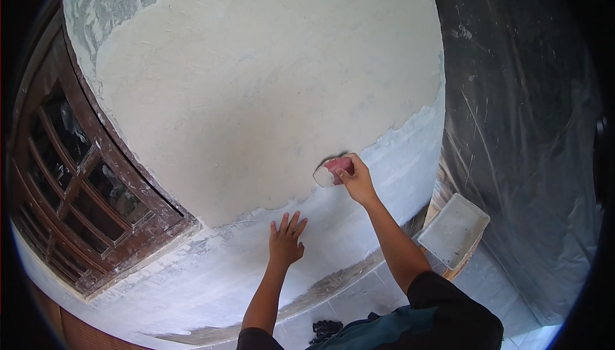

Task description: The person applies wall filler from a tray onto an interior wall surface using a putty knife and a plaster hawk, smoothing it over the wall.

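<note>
My right hand (pixel 359 180) pinches a flat putty scraper (pixel 338 165), red with a whitish smear across it, and holds it against the wall. The scraper is near the ragged lower border of the beige coat (pixel 256 94), which covers most of the wall (pixel 243 247). Below that coat, the surface is paler and bluish white. To the left and lower, my left hand (pixel 286 240) lies with its fingers spread at the wall, close to the same border, and holds nothing.
A brown wooden window (pixel 83 196) with small panes is on the left. Dark plastic sheeting (pixel 519 126) hangs on the right. A whitish rectangular tray (pixel 453 231) sits at lower right, beside my right arm. A black crumpled item (pixel 325 331) lies on the tiled floor (pixel 365 295).
</note>
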Available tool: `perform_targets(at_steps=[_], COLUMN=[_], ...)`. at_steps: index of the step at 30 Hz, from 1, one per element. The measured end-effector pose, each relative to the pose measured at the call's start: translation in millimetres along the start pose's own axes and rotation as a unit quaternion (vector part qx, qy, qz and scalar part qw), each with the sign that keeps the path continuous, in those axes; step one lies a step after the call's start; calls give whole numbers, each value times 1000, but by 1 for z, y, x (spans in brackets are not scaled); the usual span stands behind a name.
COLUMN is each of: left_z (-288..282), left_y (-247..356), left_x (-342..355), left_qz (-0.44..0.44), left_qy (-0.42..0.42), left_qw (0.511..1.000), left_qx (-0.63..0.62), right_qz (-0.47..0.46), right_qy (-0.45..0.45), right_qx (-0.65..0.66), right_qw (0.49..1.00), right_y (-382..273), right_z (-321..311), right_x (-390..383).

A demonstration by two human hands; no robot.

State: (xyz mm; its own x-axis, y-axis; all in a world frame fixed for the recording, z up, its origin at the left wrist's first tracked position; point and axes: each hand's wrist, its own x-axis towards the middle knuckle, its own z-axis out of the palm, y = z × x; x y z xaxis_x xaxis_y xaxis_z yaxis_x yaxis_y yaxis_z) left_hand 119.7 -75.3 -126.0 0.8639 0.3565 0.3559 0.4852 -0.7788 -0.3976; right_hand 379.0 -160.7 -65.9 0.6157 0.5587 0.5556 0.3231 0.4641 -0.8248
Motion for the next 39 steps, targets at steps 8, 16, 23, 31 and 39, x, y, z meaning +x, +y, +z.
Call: perform_targets(at_steps=[8,16,23,31,39], left_z=[6,9,9,3,10], left_y=[-1,-3,-2,0,-3], left_x=[-2,0,-1,-3,-2], left_qz=[10,18,17,-4,15], left_qy=[5,13,8,-16,13], left_qw=[1000,999,999,1000,999], left_qx=[29,31,32,13,25], right_qz=[63,90,95,84,11], right_qy=[11,75,18,16,40], right_qx=[129,130,116,99,41], right_qw=[990,985,988,991,998], right_y=[-10,8,3,-10,-1], right_z=[-17,-35,-24,-26,-19], right_x=[1,16,17,11,11])
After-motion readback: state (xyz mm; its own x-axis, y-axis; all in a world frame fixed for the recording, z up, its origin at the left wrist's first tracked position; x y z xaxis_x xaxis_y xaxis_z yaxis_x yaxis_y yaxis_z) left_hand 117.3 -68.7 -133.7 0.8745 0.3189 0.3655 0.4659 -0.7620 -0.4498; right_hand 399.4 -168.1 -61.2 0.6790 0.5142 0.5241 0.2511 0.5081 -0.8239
